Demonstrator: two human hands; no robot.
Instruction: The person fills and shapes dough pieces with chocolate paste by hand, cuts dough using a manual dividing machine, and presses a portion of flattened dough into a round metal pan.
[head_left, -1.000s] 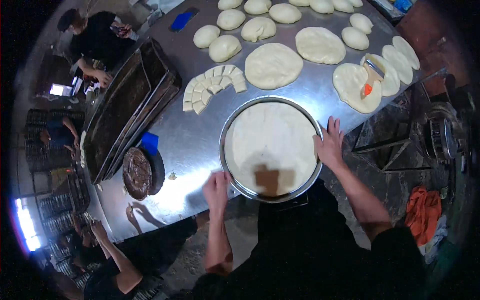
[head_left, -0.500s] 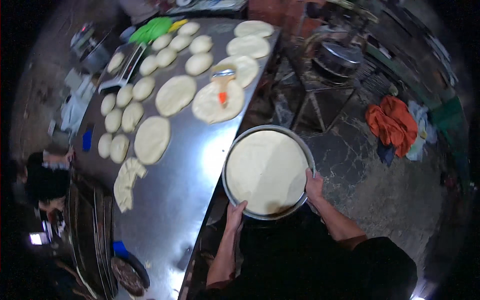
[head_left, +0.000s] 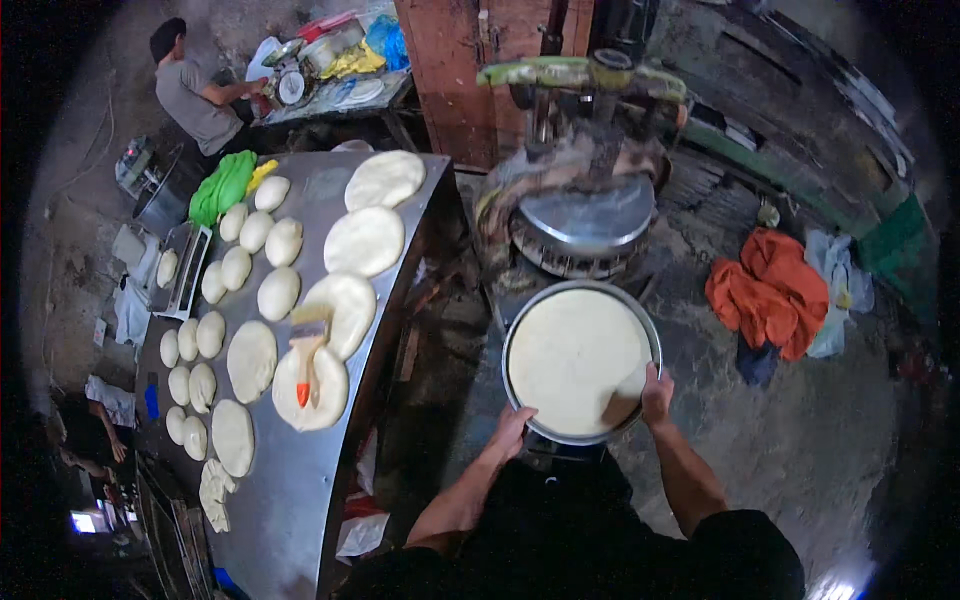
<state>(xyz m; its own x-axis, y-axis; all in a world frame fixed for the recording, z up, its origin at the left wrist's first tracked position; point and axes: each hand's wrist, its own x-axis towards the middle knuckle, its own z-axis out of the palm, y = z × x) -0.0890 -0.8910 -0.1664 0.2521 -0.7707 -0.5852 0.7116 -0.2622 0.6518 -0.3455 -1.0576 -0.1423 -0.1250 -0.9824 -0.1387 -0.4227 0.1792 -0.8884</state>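
I hold a round metal pan (head_left: 640,318) in front of me, above the floor. A flat disc of pale dough (head_left: 575,360) fills it. My left hand (head_left: 510,432) grips the pan's near left rim. My right hand (head_left: 657,392) grips its near right rim. Just beyond the pan stands a round metal cooker (head_left: 585,222) with a shiny lid.
A long steel table (head_left: 300,500) runs along my left, covered with dough balls and flattened rounds (head_left: 364,240); a brush with an orange handle (head_left: 306,350) lies on one. An orange cloth (head_left: 768,290) lies on the floor at right. A person (head_left: 195,90) works at a far bench.
I have lifted the pan of dough off the steel table and turned right with it. The table now lies to my left and the cooker is ahead.
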